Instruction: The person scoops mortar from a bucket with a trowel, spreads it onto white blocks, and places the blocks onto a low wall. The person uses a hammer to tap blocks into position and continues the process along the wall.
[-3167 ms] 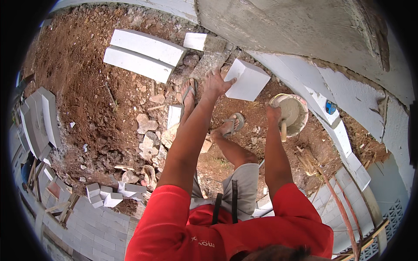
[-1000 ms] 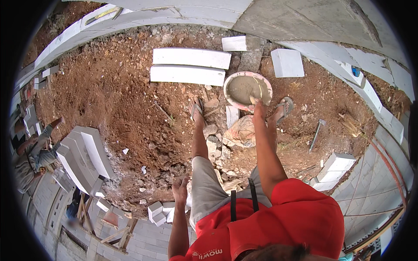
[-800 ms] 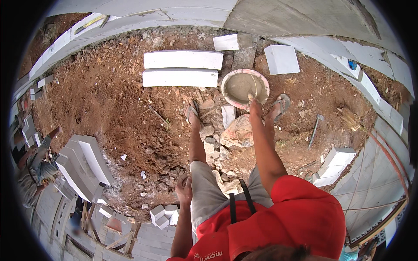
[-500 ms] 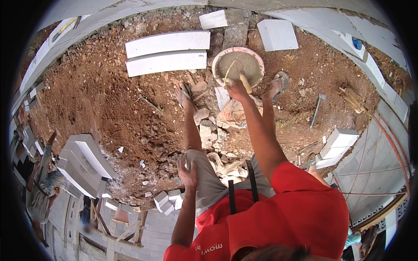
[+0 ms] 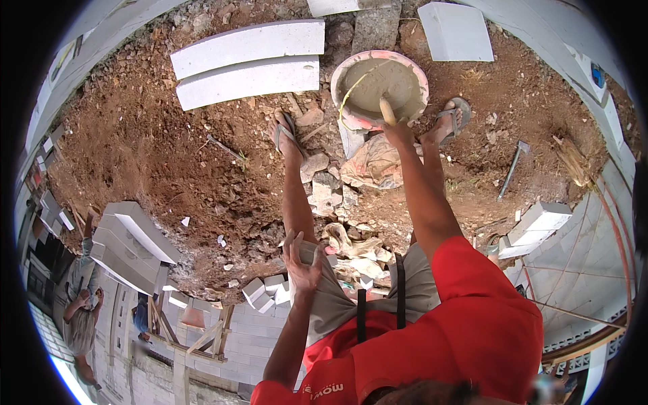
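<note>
My right hand (image 5: 395, 131) grips the pale wooden handle of a tool (image 5: 387, 110) whose end is hidden in grey mortar. The round pinkish bucket (image 5: 341, 79) holding it sits between my feet, with a yellowish cord over its rim. My left hand (image 5: 302, 263) is beside my left knee, fingers apart and holding nothing. Beyond the bucket lie two long white blocks (image 5: 246, 44) at the left and a single white block (image 5: 456, 34) at the right.
A crumpled sack (image 5: 371, 163) lies on broken stones below the bucket. Stacked blocks (image 5: 135, 246) stand left; more blocks (image 5: 536, 229) lie right, near a metal tool (image 5: 511, 169) and reddish rods. A co-worker (image 5: 84, 304) is at the lower left. Pale walls curve around the dirt.
The bucket has moved from the right to between my feet. My left hand has left the white block for my knee. The handle has shifted in the mortar.
</note>
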A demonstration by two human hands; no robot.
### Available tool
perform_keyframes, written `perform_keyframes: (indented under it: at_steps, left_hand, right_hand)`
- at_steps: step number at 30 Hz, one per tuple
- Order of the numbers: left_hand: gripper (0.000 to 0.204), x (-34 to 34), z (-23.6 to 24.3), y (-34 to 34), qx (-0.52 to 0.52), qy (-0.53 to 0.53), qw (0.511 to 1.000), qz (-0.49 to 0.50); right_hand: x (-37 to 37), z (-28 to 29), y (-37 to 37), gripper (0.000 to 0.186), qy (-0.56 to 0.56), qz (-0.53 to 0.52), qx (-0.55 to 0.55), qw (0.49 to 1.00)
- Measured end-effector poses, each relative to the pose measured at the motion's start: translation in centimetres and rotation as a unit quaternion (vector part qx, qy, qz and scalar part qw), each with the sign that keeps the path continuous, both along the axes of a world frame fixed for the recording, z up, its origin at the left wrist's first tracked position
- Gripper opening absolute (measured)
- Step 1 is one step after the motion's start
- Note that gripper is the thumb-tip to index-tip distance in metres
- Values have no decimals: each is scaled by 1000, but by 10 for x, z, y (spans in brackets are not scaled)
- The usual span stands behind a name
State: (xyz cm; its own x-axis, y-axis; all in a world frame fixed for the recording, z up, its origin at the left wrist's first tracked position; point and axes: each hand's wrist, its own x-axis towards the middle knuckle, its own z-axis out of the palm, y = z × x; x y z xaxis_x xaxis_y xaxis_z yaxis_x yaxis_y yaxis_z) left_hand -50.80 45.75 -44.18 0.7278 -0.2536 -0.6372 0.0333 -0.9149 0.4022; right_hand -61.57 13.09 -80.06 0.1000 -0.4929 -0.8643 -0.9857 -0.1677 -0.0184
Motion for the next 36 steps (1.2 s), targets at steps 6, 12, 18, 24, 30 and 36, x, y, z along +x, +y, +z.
perform_keyframes:
  at_steps: [6,12,18,24,30,36]
  left_hand:
    - [55,2,-3,-2,2,3,1000,-1]
    - [53,9,-1,-6,13,-18,999,-26]
    - [49,13,-5,-9,14,-15,1000,-13]
    - [48,8,-5,-7,13,-33,999,-37]
    - [47,-5,-13,-6,34,-12,999,-29]
    - [47,-12,-16,-13,48,-2,998,-47]
  right_hand:
    - [68,22,-21,73,-67,-253,118,958]
    - [34,143,-58,59,-45,-148,98,983]
    - [-17,164,-45,68,-36,198,-10,979]
    - [-48,107,-31,76,34,82,43,995]
    - [-130,55,-14,66,0,32,-148,989]
    - [-223,86,-62,58,110,30,-128,985]
